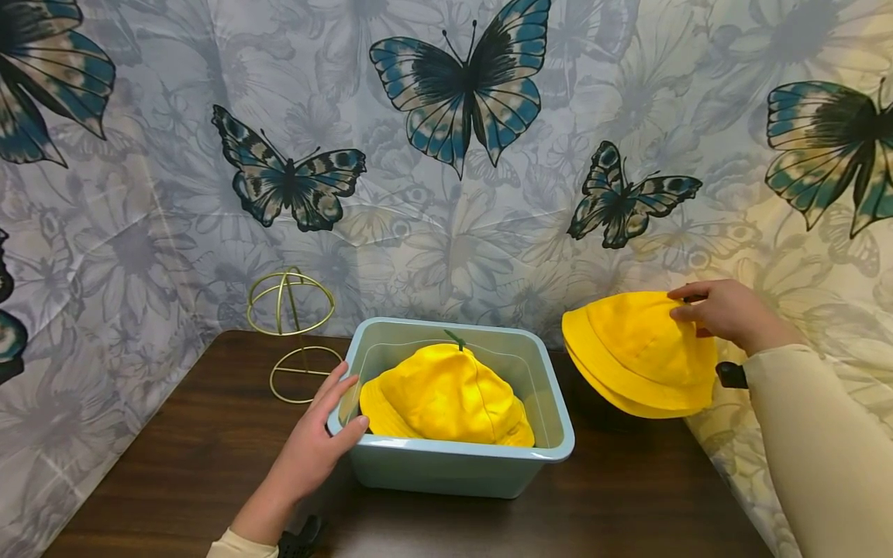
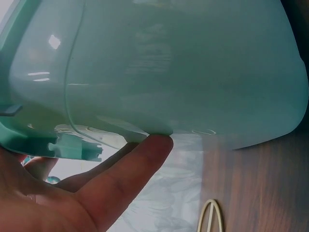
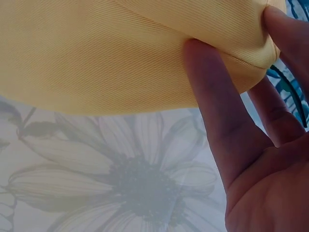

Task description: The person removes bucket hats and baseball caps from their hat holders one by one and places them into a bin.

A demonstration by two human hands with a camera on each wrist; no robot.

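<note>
Near the right edge of the table, my right hand (image 1: 729,314) pinches a yellow bucket hat (image 1: 631,353) by its crown and holds it up, brim downward. In the right wrist view, fingertips and thumb press into the yellow cloth (image 3: 106,63). A second yellow hat (image 1: 446,395), with a green stem (image 1: 456,339) on top, sits inside a pale blue-green plastic bin (image 1: 446,473). My left hand (image 1: 314,449) touches the bin's left side, fingers extended and thumb at the near corner. The left wrist view shows one fingertip against the bin's wall (image 2: 193,72).
A gold wire stand (image 1: 291,333) with rings is behind the left hand, left of the bin. The dark wooden table (image 1: 202,465) ends against a butterfly-printed cloth backdrop (image 1: 460,256) behind and at both sides.
</note>
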